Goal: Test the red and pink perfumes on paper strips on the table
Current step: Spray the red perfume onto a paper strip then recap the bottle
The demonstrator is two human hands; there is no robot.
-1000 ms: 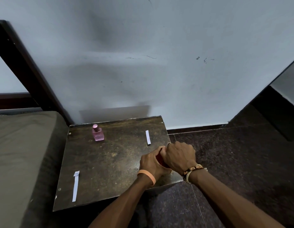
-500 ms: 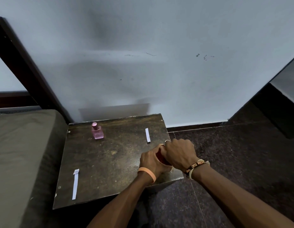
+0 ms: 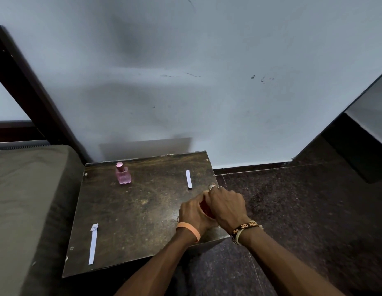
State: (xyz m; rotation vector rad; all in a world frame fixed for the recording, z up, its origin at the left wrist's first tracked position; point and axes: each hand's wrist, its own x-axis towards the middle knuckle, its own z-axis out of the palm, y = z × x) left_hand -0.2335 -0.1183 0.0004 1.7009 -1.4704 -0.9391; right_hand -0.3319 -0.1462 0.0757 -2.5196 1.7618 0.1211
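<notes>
Both hands close around the red perfume bottle [image 3: 205, 208] near the right front edge of the dark table [image 3: 130, 210]; only a sliver of red shows between them. My left hand [image 3: 193, 211] grips its left side and my right hand [image 3: 226, 207] covers its top and right side. The pink perfume bottle [image 3: 122, 174] stands capped and upright at the table's back left. A short white paper strip [image 3: 188, 179] lies at the back right, just beyond my hands. A longer white strip [image 3: 93, 243] lies at the front left.
A grey wall rises right behind the table. An olive cushion [image 3: 25, 199] borders the table's left side, with a dark wooden frame [image 3: 36, 99] above it. Dark stone floor [image 3: 303, 210] spreads to the right.
Both hands stay wrapped on the red bottle in the same spot; the right hand has shifted slightly over its top. The view has tilted a little.
</notes>
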